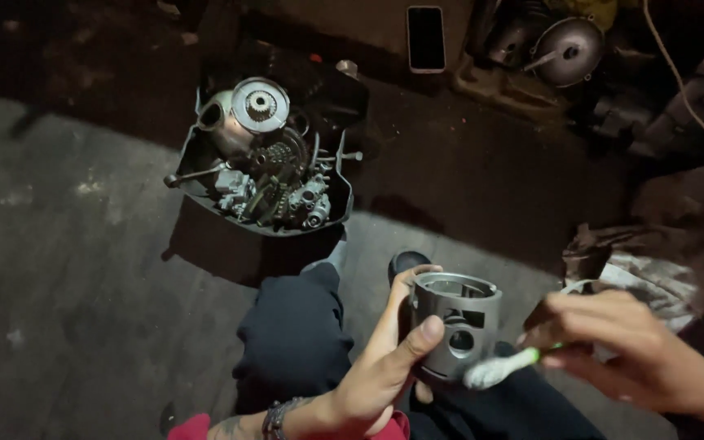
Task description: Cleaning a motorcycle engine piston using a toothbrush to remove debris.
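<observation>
My left hand (385, 367) grips a grey metal piston (458, 326), thumb pressed on its side wall near the pin hole, open end facing up. My right hand (629, 350) holds a small brush with a green handle and white bristles (495, 368); the bristles touch the piston's lower right side. Both hands are over my dark-trousered knees at the bottom of the view.
A black tray (205, 151) full of several gears, shafts and engine parts sits on the concrete floor ahead. A phone (426, 38) lies farther back. An engine cover (568, 50) and other parts are at the upper right. A dirty rag (645, 261) lies at right.
</observation>
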